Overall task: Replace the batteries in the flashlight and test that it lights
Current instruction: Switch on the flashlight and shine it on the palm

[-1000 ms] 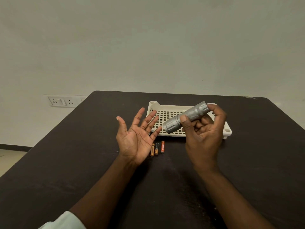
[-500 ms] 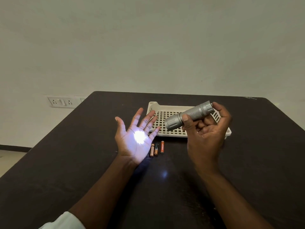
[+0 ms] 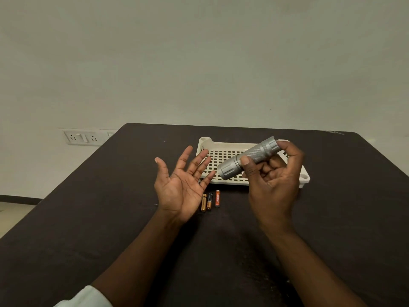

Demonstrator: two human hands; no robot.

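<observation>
Gripping flashlight (image 3: 247, 159) in right hand (image 3: 273, 180), left hand (image 3: 181, 185) spread

Matt grey metal on the flashlight (image 3: 249, 158), knurled along the barrel, grooved at the head. Cream plastic, smooth with a slight sheen, for the perforated tray (image 3: 205, 144). Glossy foil-like wrap on three batteries (image 3: 209, 200). Dark, matt, faintly scuffed table (image 3: 110, 218). White plastic socket plate (image 3: 83, 137) on a plain matt wall (image 3: 199, 63).

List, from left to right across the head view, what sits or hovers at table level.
White wall socket panel → open left hand → three small batteries on the dark table → silver metal flashlight in the right hand.
</observation>
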